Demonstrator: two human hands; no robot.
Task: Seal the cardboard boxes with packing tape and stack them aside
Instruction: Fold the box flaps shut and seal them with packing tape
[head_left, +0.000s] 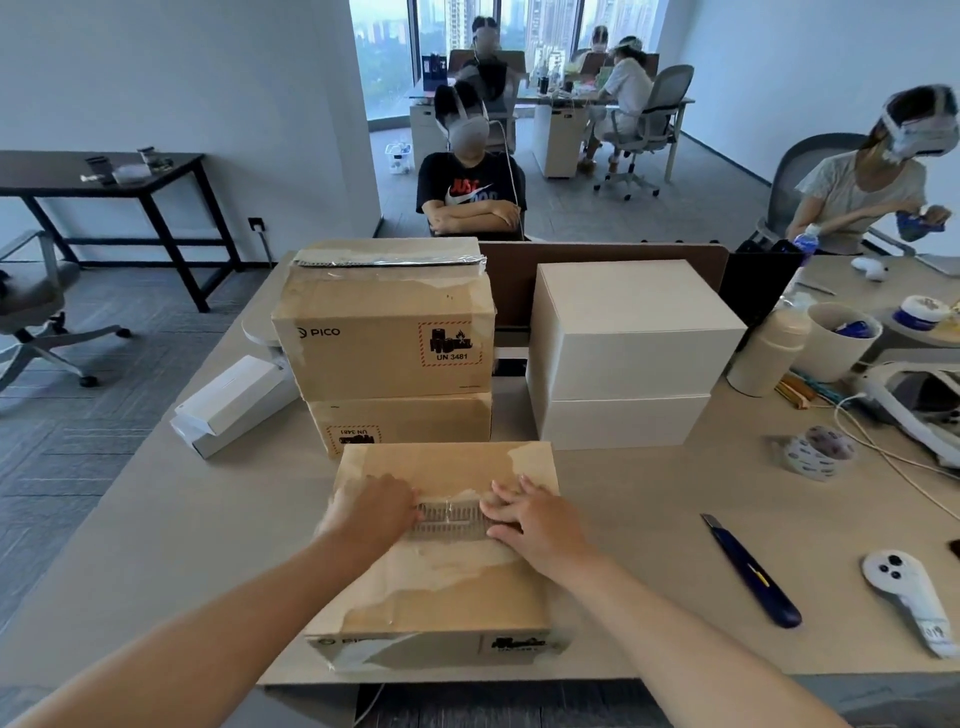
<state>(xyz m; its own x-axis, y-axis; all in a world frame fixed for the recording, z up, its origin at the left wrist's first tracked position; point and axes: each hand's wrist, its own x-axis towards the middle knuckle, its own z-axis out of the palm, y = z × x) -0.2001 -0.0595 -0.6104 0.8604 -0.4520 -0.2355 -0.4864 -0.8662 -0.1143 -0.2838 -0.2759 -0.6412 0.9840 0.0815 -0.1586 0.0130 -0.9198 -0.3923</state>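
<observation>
**Plainly: both palms flat on the taped seam**

Right now the near cardboard box (441, 551) sits at the table's front edge, at 6 o'clock in the view. The left hand (371, 512) lies flat on its lid with the fingers together, the right hand (530, 519) flat with the fingers spread; both press down on the strip of tape (451, 517) running across the seam, gripping nothing.

The box looks like stiff corrugated board with a torn, papery top skin, so probably dry and not slippery. Its weight cannot be told. I would lift it by the two short ends, palms under the bottom edges.

Count: three brown boxes, the near one plus two in a stack (387, 358) at 12 o'clock from it. One tape roll (818, 451) at 2 o'clock, one blue utility knife (750, 574) at 3 o'clock.
</observation>
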